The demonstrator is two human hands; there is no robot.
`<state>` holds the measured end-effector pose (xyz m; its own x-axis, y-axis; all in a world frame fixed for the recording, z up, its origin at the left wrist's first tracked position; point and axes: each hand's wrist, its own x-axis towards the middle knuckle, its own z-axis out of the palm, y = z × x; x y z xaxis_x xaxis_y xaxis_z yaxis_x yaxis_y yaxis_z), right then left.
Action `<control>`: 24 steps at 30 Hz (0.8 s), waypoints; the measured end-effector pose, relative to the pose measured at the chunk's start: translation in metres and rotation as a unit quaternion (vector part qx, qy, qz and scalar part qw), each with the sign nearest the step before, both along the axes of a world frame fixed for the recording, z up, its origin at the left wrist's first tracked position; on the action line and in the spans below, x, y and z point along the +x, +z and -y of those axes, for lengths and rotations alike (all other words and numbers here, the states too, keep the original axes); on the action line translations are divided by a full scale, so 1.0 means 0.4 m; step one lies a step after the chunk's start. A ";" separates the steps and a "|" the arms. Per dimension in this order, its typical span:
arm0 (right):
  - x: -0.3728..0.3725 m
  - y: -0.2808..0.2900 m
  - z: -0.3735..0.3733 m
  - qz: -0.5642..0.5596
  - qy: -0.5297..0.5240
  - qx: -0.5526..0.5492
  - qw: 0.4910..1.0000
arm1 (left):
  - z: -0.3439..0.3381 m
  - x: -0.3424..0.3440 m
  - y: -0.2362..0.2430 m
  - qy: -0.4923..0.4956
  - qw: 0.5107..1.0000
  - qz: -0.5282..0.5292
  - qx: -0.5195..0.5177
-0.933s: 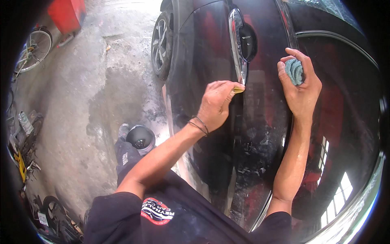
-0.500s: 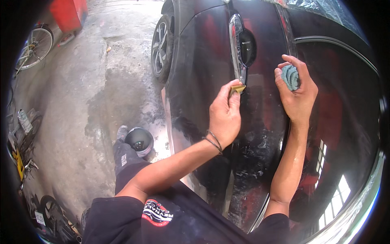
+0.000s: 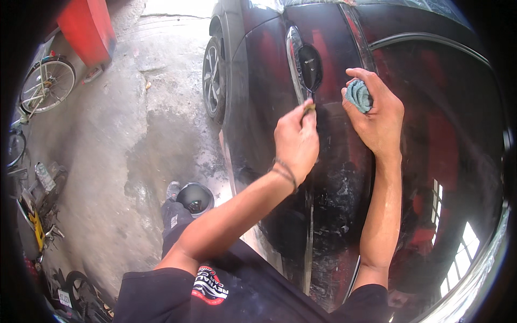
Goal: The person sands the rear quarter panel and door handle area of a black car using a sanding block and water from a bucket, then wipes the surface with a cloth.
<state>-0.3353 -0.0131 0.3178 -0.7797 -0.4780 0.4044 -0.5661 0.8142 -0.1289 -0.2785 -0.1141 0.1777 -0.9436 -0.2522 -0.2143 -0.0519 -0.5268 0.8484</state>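
Note:
My left hand is closed in a pinch on a small folded piece of yellow-brown sandpaper, mostly hidden by the fingers. Its fingertips are at the near end of the shiny door handle on a black car door. Beyond them lies the handle's dark oval recess. To the right, my right hand curls around a crumpled blue-green cloth, over the door near the window edge. Whitish smears mark the door panel below the hands.
The car's rear wheel is ahead on the left. A black helmet-like round object rests on the concrete floor by my foot. Bicycles and a motorbike line the left side, near a red cabinet-like object.
My left hand has moved slightly closer to the handle's recess, and less of the sandpaper shows. My right hand keeps the cloth. The whole view has shifted a little.

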 end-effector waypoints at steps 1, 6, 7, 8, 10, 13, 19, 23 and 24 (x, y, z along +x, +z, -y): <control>-0.002 0.000 0.006 -0.004 0.007 0.007 1.000 | 0.007 -0.038 0.008 0.002 1.000 -0.002 -0.006; -0.006 -0.002 0.002 -0.016 0.017 0.022 0.999 | 0.037 -0.083 -0.004 0.017 0.999 -0.020 -0.047; -0.005 0.004 -0.002 -0.017 0.014 0.023 1.000 | 0.049 -0.063 -0.025 0.022 0.995 -0.057 -0.073; -0.001 0.004 -0.006 -0.016 0.009 0.021 1.000 | 0.070 -0.032 -0.024 0.028 0.997 -0.016 -0.076; -0.002 0.008 -0.004 -0.022 0.011 0.027 0.999 | 0.077 0.002 -0.048 0.028 0.999 0.023 -0.033; -0.009 -0.005 -0.002 -0.036 0.028 0.025 0.999 | 0.048 0.006 -0.061 0.019 1.000 0.014 -0.019; 0.000 0.007 0.000 -0.038 0.027 0.024 0.999 | -0.007 0.025 -0.035 0.010 0.995 -0.061 -0.074; 0.003 0.020 0.007 -0.052 0.029 0.028 0.998 | 0.028 -0.013 0.036 -0.028 0.999 0.045 0.012; 0.001 0.029 0.015 -0.052 0.030 0.025 0.998 | 0.039 -0.027 0.047 -0.029 0.998 0.051 0.032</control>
<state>-0.3347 -0.0189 0.3294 -0.7040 -0.5450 0.4554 -0.6229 0.7818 -0.0272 -0.2891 -0.1295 0.1967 -0.9288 -0.1799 -0.3239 -0.1685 -0.5734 0.8018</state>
